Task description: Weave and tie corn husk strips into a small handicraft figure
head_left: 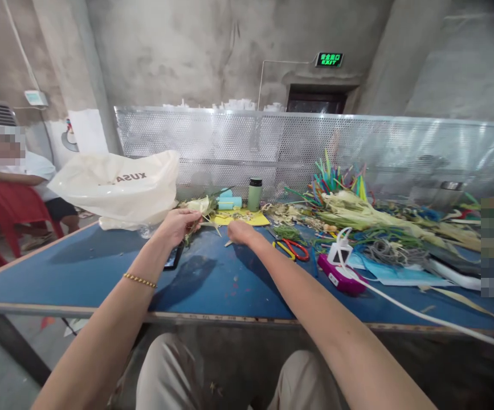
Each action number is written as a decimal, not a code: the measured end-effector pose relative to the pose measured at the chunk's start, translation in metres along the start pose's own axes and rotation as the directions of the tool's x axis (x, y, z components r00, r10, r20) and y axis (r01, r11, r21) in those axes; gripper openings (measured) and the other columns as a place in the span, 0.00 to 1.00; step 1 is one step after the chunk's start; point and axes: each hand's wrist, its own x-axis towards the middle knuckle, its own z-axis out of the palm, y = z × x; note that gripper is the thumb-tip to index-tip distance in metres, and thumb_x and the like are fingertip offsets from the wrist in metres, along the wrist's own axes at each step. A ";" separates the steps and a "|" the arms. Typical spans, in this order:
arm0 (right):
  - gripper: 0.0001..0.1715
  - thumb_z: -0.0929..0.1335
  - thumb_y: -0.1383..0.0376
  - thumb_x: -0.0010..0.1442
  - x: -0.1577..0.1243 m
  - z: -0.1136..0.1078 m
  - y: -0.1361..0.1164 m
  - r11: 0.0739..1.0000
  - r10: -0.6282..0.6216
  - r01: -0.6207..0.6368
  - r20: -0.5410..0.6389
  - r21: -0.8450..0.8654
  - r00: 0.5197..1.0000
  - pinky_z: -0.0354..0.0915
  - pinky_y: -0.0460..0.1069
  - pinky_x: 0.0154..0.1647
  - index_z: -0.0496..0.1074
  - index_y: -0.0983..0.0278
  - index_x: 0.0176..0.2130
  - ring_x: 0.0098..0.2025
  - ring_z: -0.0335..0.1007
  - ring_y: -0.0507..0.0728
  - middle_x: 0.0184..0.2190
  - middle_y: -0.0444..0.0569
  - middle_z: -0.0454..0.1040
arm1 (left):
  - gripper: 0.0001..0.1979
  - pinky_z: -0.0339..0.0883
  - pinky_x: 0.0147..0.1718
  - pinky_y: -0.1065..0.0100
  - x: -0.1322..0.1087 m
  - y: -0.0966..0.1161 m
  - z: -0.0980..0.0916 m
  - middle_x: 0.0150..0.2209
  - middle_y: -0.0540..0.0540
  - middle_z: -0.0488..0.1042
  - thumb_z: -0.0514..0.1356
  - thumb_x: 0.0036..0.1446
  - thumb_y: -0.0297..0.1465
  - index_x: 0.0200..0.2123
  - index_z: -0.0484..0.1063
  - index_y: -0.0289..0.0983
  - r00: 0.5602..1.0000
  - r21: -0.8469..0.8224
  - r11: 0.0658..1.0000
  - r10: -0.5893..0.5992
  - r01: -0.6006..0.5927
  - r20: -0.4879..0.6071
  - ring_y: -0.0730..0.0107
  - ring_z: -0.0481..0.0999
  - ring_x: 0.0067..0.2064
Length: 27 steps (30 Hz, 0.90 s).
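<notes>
My left hand is closed on a small flower made of pale corn husk with a thin green stem, held just above the blue table. My right hand rests knuckles-up on the table beside it, fingers curled under; what they hold, if anything, is hidden. Both hands are close to a yellow sheet strewn with husk scraps. A dark phone lies under my left wrist.
A white plastic bag sits at the left. A green bottle, blue rolls, red-handled scissors, a purple glue gun stand with a white cable, piled husks and coloured strips fill the right. A person sits far left.
</notes>
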 end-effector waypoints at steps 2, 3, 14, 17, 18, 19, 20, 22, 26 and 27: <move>0.06 0.70 0.75 0.46 -0.008 -0.003 0.003 0.999 -0.003 0.004 0.028 -0.050 1.000 0.61 0.47 0.34 0.77 0.67 0.23 0.35 0.74 0.60 0.28 0.58 0.79 | 0.09 0.61 0.17 0.75 0.001 -0.009 0.007 0.20 0.45 0.73 0.71 0.39 0.26 0.22 0.73 0.31 0.997 0.098 0.992 -0.079 0.079 -0.004 0.75 0.69 0.19; 0.06 0.69 0.75 0.48 -0.011 -0.006 0.004 0.998 -0.004 0.006 0.034 -0.068 0.999 0.61 0.47 0.35 0.77 0.68 0.24 0.36 0.74 0.60 0.30 0.60 0.79 | 0.10 0.60 0.16 0.75 0.001 -0.014 0.011 0.19 0.46 0.73 0.71 0.39 0.27 0.22 0.73 0.31 0.993 0.153 0.981 -0.116 0.116 -0.009 0.76 0.69 0.18; 0.09 0.64 0.69 0.63 -0.039 -0.064 0.002 0.987 -0.156 0.144 -0.211 -0.071 0.965 0.59 0.46 0.39 0.74 0.67 0.37 0.39 0.71 0.55 0.36 0.51 0.77 | 0.12 0.59 0.26 0.70 -0.009 -0.024 0.033 0.23 0.48 0.75 0.69 0.41 0.37 0.26 0.76 0.34 0.954 0.691 0.709 -0.091 -0.140 0.287 0.69 0.71 0.28; 0.09 0.62 0.71 0.65 -0.051 -0.063 -0.013 0.966 -0.198 0.155 -0.209 -0.205 0.958 0.57 0.47 0.38 0.72 0.66 0.39 0.40 0.70 0.56 0.38 0.53 0.75 | 0.18 0.57 0.24 0.70 -0.002 -0.009 0.045 0.23 0.47 0.75 0.61 0.51 0.46 0.23 0.74 0.36 0.975 0.680 0.711 0.037 -0.181 0.220 0.69 0.71 0.27; 0.10 0.61 0.71 0.65 -0.054 -0.063 -0.016 0.957 -0.206 0.151 -0.216 -0.247 0.954 0.57 0.47 0.38 0.71 0.67 0.40 0.40 0.69 0.56 0.39 0.54 0.75 | 0.19 0.56 0.23 0.70 0.001 -0.005 0.050 0.23 0.46 0.75 0.61 0.51 0.47 0.23 0.74 0.36 0.971 0.666 0.728 -0.001 -0.164 0.241 0.69 0.71 0.26; 0.10 0.61 0.72 0.65 -0.056 -0.063 -0.019 0.950 -0.214 0.148 -0.226 -0.276 0.950 0.57 0.47 0.37 0.71 0.67 0.40 0.41 0.69 0.57 0.40 0.55 0.74 | 0.18 0.56 0.23 0.70 0.003 -0.004 0.054 0.22 0.46 0.74 0.62 0.51 0.46 0.22 0.73 0.36 0.962 0.640 0.751 -0.025 -0.161 0.272 0.70 0.71 0.25; 0.10 0.61 0.72 0.65 -0.058 -0.063 -0.020 0.944 -0.220 0.145 -0.239 -0.295 0.946 0.57 0.47 0.37 0.70 0.67 0.40 0.41 0.69 0.57 0.40 0.55 0.74 | 0.17 0.56 0.22 0.71 0.005 -0.004 0.058 0.21 0.46 0.74 0.62 0.50 0.45 0.21 0.73 0.36 0.959 0.604 0.780 -0.020 -0.163 0.283 0.71 0.70 0.24; 0.10 0.60 0.73 0.65 -0.062 -0.064 -0.019 0.942 -0.227 0.144 -0.260 -0.304 0.939 0.57 0.47 0.37 0.70 0.67 0.40 0.41 0.68 0.57 0.40 0.55 0.73 | 0.15 0.56 0.22 0.71 0.007 -0.007 0.065 0.21 0.46 0.73 0.63 0.49 0.40 0.20 0.72 0.36 0.960 0.526 0.833 0.023 -0.172 0.278 0.72 0.69 0.22; 0.10 0.60 0.72 0.65 -0.065 -0.065 -0.013 0.958 -0.210 0.131 -0.312 -0.256 0.926 0.56 0.47 0.37 0.69 0.66 0.40 0.38 0.68 0.56 0.38 0.53 0.73 | 0.09 0.56 0.22 0.72 0.005 -0.020 0.073 0.23 0.46 0.74 0.63 0.47 0.33 0.23 0.74 0.33 0.967 0.406 0.900 0.055 -0.156 0.249 0.75 0.69 0.22; 0.10 0.60 0.72 0.65 -0.065 -0.064 -0.013 0.964 -0.200 0.124 -0.331 -0.236 0.922 0.56 0.48 0.36 0.69 0.66 0.40 0.38 0.68 0.56 0.38 0.53 0.73 | 0.08 0.56 0.22 0.72 0.004 -0.023 0.074 0.23 0.46 0.74 0.64 0.46 0.32 0.24 0.74 0.33 0.969 0.371 0.917 0.056 -0.145 0.240 0.75 0.69 0.23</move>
